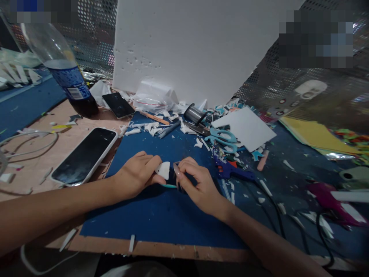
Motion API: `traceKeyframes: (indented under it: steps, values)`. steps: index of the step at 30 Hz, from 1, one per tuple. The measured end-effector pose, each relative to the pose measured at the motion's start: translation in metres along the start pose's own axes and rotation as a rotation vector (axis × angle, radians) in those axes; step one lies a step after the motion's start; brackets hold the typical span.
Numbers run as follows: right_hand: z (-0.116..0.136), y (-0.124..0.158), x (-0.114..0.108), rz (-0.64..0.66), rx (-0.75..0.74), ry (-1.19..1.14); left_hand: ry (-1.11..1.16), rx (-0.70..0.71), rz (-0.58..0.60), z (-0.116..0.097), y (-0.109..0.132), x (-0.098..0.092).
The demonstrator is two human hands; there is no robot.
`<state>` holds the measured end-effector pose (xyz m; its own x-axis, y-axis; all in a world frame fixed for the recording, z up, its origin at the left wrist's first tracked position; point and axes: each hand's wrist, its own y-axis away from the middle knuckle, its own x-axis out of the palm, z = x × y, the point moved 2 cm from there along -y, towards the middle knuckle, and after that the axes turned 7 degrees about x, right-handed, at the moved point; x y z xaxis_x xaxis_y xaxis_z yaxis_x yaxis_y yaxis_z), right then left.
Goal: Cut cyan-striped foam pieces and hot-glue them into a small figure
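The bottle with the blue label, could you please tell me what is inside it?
In the bottle, dark liquid shows below the blue label; none shows above it. The label hides the liquid's surface.

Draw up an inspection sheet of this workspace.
Surface: blue mat over a light brown tabletop, scattered with white scraps.
Work pieces: small white piece in the left hand; a teal edge shows just below.
Clutter: light-blue-handled scissors, dark spool, blue glue gun, magenta glue gun, white-cased smartphone, drink bottle.
Hands: left hand pinches the white piece; right hand is close beside it, fingers bent, grip unclear.
Cables: black cable behind the blue glue gun; pale cable looped at left.
Surroundings: large white board standing behind, perforated panel beyond.
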<state>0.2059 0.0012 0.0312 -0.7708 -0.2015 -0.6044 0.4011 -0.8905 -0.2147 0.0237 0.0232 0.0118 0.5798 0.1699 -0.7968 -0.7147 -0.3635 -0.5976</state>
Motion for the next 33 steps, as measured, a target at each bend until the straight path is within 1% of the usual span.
traceKeyframes:
  steps: [10,16,21,27,33]
  values:
    - [-0.0010,0.0005,0.0017,0.017,-0.009,-0.009,0.004,-0.003,0.007,0.0007,0.0001,0.0017]
    - [0.0002,0.0006,-0.0006,0.012,0.038,-0.046,-0.023,0.028,0.007,-0.0007,-0.0027,-0.0001]
    - [0.0007,0.0004,0.0003,0.015,0.060,-0.030,-0.030,0.040,0.002,-0.0015,-0.0034,-0.0012]
    - [0.0011,-0.0002,0.0028,-0.003,0.007,-0.043,-0.035,0.043,0.010,-0.0007,-0.0021,0.0006]
    - [-0.0014,-0.0001,0.0047,0.010,-0.035,-0.055,-0.057,0.055,0.006,-0.0006,-0.0018,0.0021]
